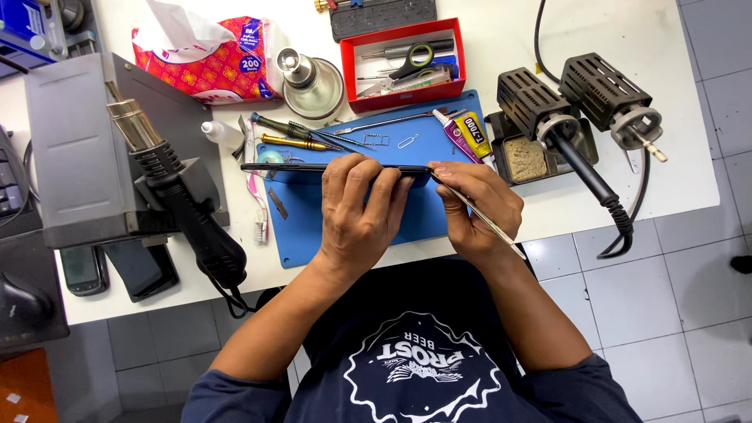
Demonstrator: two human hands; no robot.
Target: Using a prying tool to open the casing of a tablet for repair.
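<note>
A thin dark phone [282, 167] stands on its long edge above the blue work mat [427, 215]. My left hand [356, 211] wraps over the phone's right half and grips it. My right hand [479, 207] sits at the phone's right end and pinches slim metal tweezers [501, 233], whose tip meets the phone's corner. The rest of the phone's face is hidden by my fingers.
On the mat lie screwdrivers [294, 135], a glue tube [457, 135] and a toothbrush [257, 205]. A red tool tray [403, 63] and tissue pack [207, 59] stand behind. A hot-air gun [176, 196] rests on a grey station at left; soldering holders [576, 102] at right.
</note>
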